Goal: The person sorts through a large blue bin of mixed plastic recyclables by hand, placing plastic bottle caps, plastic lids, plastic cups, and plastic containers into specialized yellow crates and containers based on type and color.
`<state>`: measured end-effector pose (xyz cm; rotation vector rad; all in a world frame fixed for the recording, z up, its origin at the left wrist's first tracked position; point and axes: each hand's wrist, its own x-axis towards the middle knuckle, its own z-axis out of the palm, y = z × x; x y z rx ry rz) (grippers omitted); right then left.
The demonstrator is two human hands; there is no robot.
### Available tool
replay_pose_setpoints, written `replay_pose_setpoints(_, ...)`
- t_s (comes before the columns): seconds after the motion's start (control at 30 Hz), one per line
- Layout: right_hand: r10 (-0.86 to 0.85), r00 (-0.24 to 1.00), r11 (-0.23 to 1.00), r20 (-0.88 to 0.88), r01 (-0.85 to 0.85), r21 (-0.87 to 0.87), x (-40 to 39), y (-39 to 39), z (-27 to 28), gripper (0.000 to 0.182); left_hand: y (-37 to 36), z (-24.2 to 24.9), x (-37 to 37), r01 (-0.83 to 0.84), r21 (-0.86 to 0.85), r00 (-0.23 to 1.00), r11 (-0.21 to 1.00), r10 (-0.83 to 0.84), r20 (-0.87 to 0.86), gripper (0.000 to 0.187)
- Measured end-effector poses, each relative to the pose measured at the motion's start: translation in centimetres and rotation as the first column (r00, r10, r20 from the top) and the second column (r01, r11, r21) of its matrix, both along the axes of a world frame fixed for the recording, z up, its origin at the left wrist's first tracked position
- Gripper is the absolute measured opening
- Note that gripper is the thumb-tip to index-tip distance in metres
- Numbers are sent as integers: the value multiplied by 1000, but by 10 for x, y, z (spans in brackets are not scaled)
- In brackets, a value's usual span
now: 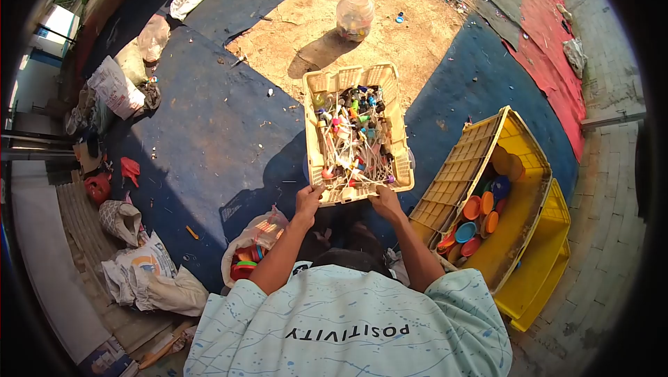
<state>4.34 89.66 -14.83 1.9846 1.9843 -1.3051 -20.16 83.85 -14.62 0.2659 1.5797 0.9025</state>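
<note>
A cream plastic basket (399, 142) rests on the dark blue ground sheet in front of me. It is filled with several pump heads and nozzles with thin white tubes (353, 142). My left hand (307, 201) grips the basket's near rim at its left corner. My right hand (385, 200) grips the same rim at its right corner. Both forearms reach out over my pale patterned shirt.
A yellow crate (522, 168) with several coloured round lids (476, 217) lies tilted to my right. A plastic bag of lids (252, 246) sits by my left arm. A clear jar (355, 15) stands on bare sand beyond the basket. Sacks (142, 273) and litter lie along the left.
</note>
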Motion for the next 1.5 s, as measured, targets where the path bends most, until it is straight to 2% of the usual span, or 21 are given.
replay_pose_setpoints(0.07,-51,997,999,-62,51,-10,8,-16,4,39,-9,11,4,26,3,999,1000,-26,23,17)
replay_pose_setpoints(0.17,-170,976,981,-136,181,72,18,-58,14,45,-28,24,8,90,39,992,995,-93,89,21)
replay_pose_setpoints(0.2,-202,973,979,-115,205,18,17,-70,28,51,-33,28,10,99,50,986,994,-105,127,23)
replay_pose_setpoints(0.23,-235,964,971,-121,240,25,17,-85,38,50,-38,31,13,119,64,977,991,-128,168,25)
replay_pose_setpoints(0.3,-329,936,940,-128,337,49,19,-120,51,47,-49,28,20,134,42,964,990,-140,225,26)
replay_pose_setpoints(0.37,-357,927,920,-114,370,128,23,-164,41,49,-56,28,32,168,-6,946,986,-159,284,27)
replay_pose_setpoints(0.47,-415,908,890,-47,417,186,19,-224,73,49,-72,20,47,358,-1,890,934,-341,303,35)
replay_pose_setpoints(0.6,-457,889,882,31,449,141,22,-292,97,40,-83,13,66,546,68,801,835,-544,252,42)
replay_pose_setpoints(0.67,-462,885,885,58,454,105,25,-323,107,37,-90,6,76,588,48,783,808,-582,219,46)
replay_pose_setpoints(0.77,-596,802,780,37,568,264,29,-385,119,33,-114,3,99,631,35,732,775,-610,303,48)
replay_pose_setpoints(0.8,-627,779,752,13,601,269,32,-400,119,33,-121,0,110,626,42,734,779,-606,307,48)
replay_pose_setpoints(0.9,-670,742,710,-35,654,260,41,-448,119,37,-149,-3,136,749,166,558,641,-747,362,47)
replay_pose_setpoints(0.97,-668,744,719,-33,656,227,50,-483,134,45,-195,34,162,726,219,590,652,-754,289,44)
replay_pose_setpoints(1.07,-665,742,692,-89,656,300,62,-547,134,48,-263,58,189,727,237,600,644,-765,235,41)
replay_pose_setpoints(1.17,-686,660,547,-307,746,381,69,-633,122,50,-345,77,217,724,325,534,608,-793,293,42)
replay_pose_setpoints(1.2,-675,578,509,-458,815,277,75,-665,128,49,-375,84,227,711,342,546,614,-789,282,44)
replay_pose_setpoints(1.23,-708,516,518,-481,844,143,81,-698,139,50,-405,94,233,711,339,542,616,-787,294,42)
replay_pose_setpoints(1.3,-785,381,411,-488,910,49,86,-761,149,48,-461,115,258,693,352,532,629,-776,338,38)
replay_pose_setpoints(1.4,-847,210,193,-488,977,86,95,-841,149,44,-524,143,293,725,350,531,593,-805,264,38)
replay_pose_setpoints(1.5,-883,-14,-52,-470,996,68,116,-892,150,40,-555,142,321,775,434,387,460,-887,250,37)
